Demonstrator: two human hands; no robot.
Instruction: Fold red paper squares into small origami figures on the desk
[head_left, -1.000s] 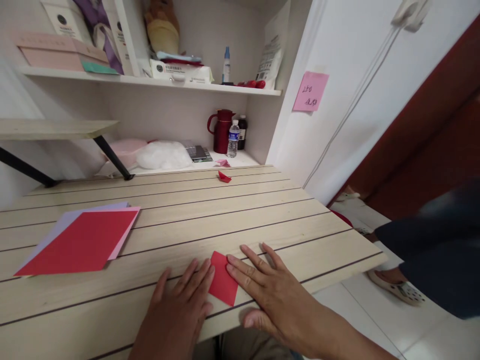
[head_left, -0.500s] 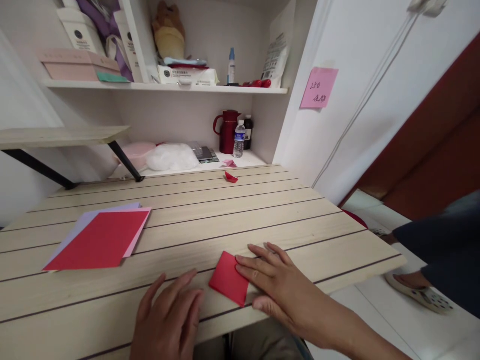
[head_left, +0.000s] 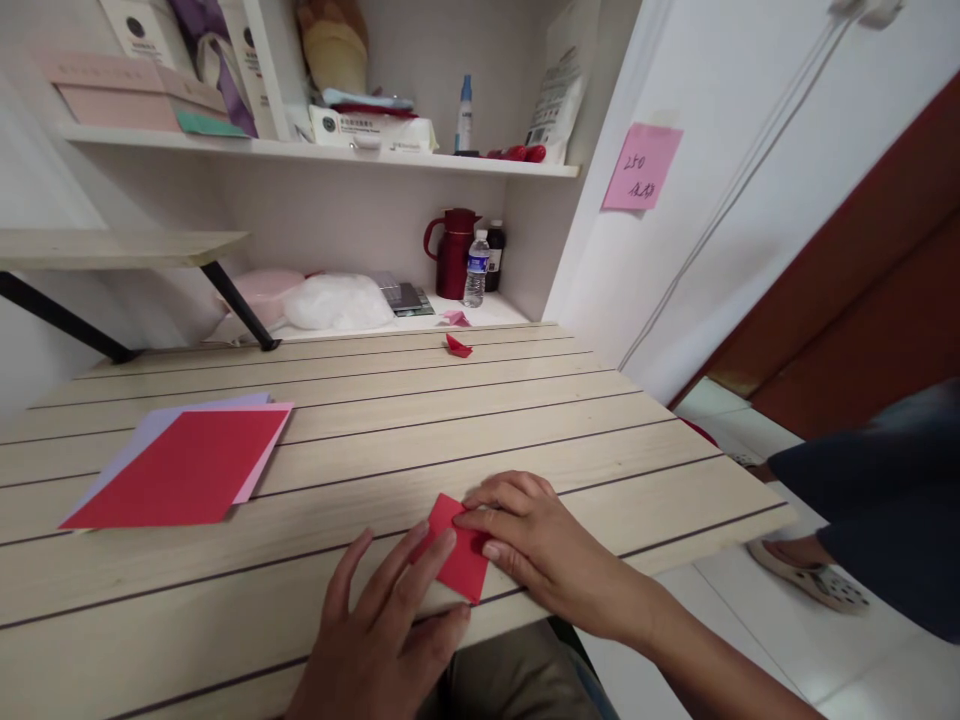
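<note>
A small folded red paper [head_left: 459, 563] lies near the front edge of the slatted wooden table [head_left: 420, 420]. My left hand [head_left: 390, 625] lies flat with its fingers stretched out, the fingertips resting on the paper's left side. My right hand [head_left: 536, 545] has its fingers curled, the tips pressing the paper's top right edge. Neither hand lifts the paper off the table.
A stack of red, pink and lilac sheets [head_left: 184, 465] lies at the left. A small folded red piece [head_left: 457, 346] sits at the table's far edge. Behind are shelves with a red jug [head_left: 450, 253], a water bottle [head_left: 475, 268] and boxes. Another person's leg and sandal [head_left: 814, 580] are at the right.
My left hand moved forward back onto the red paper. My right hand's fingers curled from flat and now press on the paper's edge. The camera shifted slightly.
</note>
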